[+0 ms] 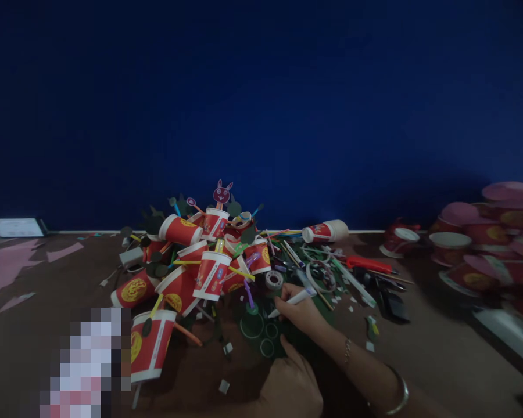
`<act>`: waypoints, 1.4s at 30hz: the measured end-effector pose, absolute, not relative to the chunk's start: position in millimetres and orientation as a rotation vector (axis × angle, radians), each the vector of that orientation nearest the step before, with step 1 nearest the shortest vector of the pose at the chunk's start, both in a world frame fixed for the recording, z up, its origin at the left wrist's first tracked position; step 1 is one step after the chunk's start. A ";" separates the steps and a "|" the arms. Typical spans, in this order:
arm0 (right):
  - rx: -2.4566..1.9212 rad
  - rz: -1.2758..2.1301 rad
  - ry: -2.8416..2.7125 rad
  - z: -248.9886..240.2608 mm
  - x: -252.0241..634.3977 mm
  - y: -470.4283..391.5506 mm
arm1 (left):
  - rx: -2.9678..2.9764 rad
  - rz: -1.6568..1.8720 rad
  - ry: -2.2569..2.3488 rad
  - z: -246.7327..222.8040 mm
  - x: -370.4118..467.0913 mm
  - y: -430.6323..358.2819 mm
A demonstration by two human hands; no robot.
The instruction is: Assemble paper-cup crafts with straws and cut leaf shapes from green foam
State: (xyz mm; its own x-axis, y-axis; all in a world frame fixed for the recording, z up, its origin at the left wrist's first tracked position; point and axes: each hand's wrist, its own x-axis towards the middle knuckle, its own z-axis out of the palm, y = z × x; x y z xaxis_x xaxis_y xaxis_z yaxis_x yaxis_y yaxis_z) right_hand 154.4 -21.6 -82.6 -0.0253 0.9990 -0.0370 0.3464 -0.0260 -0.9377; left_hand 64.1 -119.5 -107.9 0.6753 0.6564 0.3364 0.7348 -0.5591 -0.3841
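White marker (299,297) in grip, held the right hand (297,313) above dark green paper (285,326), pinching the barrel between thumb and fingers, with the tip slanted down beside some pale circle outlines. Could not tell whether the tip touched the sheet. Made out one large circle (251,324) and two smaller circles (267,348) to the right of and below it. Kept the left hand (291,388) at the near part of the paper, with the forefinger stretched onto it and the others folded; could not make out whether they grasped anything. Wore a chain bracelet (347,351) and a bangle (401,399) on the right arm.

Saw a tape roll (275,285) just beyond the right hand, and a purple straw (248,293) reaching the large circle. Noted at left a tumbled heap of red paper cups (211,275), topped by a rabbit face (221,195). Saw to the right a red tool (372,265) and a black object (391,305), and, farther off, stacked cups bearing pink discs (459,213), before a blue wall (261,104).
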 end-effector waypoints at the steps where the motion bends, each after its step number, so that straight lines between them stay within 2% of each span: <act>1: -1.481 1.074 -1.473 -82.8 154.7 -21.3 | -2.397 -0.215 -1.077 -109.1 64.8 -119.3; 14: -1.459 0.997 -1.506 -83.5 155.4 -20.9 | -2.384 -0.304 -1.184 -128.8 74.1 -116.3; 24: -1.485 1.100 -1.457 -82.7 154.2 -21.0 | -2.404 -0.282 -1.097 -119.2 64.6 -117.4; 29: -1.455 1.062 -1.450 -86.4 155.4 -19.8 | -2.444 -0.224 -1.161 -130.9 72.5 -116.3; 42: -1.453 1.060 -1.477 -84.6 155.0 -21.1 | -2.390 -0.224 -1.156 -123.5 73.3 -118.4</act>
